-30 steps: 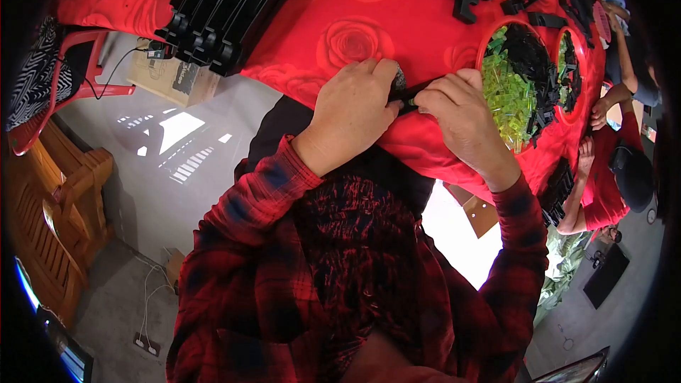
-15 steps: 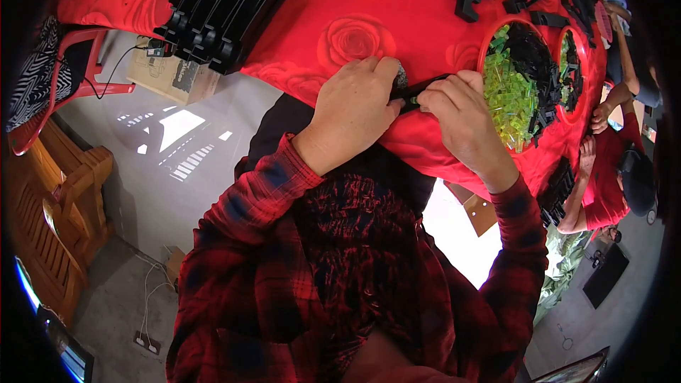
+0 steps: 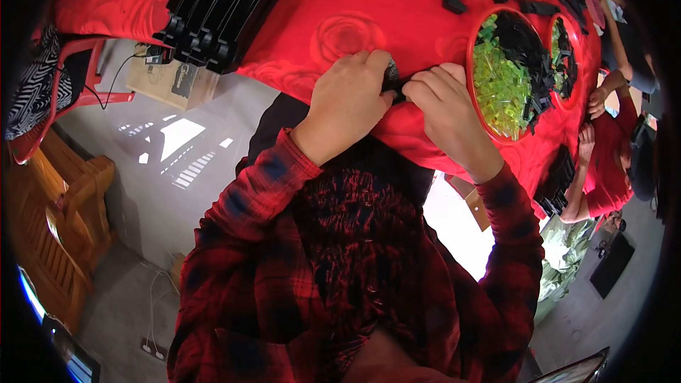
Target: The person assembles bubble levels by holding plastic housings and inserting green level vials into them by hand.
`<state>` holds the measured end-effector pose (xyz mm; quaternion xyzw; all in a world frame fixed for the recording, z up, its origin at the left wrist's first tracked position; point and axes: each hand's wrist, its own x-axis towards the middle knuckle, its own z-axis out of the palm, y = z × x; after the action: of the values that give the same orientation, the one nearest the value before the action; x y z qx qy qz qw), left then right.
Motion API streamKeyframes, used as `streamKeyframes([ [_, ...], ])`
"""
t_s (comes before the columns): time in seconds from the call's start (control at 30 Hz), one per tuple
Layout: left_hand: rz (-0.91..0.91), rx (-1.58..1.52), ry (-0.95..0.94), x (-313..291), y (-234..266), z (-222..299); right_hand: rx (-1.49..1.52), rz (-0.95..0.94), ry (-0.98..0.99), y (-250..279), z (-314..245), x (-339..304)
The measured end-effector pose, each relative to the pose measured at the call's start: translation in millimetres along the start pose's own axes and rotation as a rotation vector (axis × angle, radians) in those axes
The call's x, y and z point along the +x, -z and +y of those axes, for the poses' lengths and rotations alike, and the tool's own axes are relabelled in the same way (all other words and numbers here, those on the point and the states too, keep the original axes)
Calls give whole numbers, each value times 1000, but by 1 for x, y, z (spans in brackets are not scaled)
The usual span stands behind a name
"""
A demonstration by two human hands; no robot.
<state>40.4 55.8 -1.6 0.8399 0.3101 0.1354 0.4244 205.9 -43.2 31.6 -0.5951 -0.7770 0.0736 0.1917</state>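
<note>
Head view: both hands closed on one small black part

Little has shifted: left hand (image 3: 349, 103) and right hand (image 3: 445, 103) stay pinched together on small black part (image 3: 392, 79) at the table's (image 3: 305, 21) near edge. Fitting work apparently continues; red bowl (image 3: 477, 99) sits right.

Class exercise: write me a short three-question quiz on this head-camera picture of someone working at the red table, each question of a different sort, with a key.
1. True or false: the left hand and the right hand meet on one small black part.
2. Multiple choice: what fills the near red bowl? A) yellow-green and black pieces B) white screws C) blue beads
3. Short answer: what lies on the red rose-patterned cloth toward the person's left?

Key
1. True: both hands pinch it at the cloth's near edge.
2. A
3. A stack of long curved black pieces, overhanging the table edge.
</note>
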Motion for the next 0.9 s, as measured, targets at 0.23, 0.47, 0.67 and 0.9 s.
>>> streamKeyframes([
  [0.23, -4, 46, -11, -8, 2, 0, 48, 34, -48, 2, -2, -7],
  [0.47, -19, 83, -65, -17, 5, 6, 88, 488, -594, 40, 20, -48],
  [0.67, 16, 203, -200, -35, 8, 10, 195, 557, -815, 39, 73, -104],
  [0.9, 198, 222, -183, -46, 0, 8, 98, 524, -709, 36, 63, -94],
])
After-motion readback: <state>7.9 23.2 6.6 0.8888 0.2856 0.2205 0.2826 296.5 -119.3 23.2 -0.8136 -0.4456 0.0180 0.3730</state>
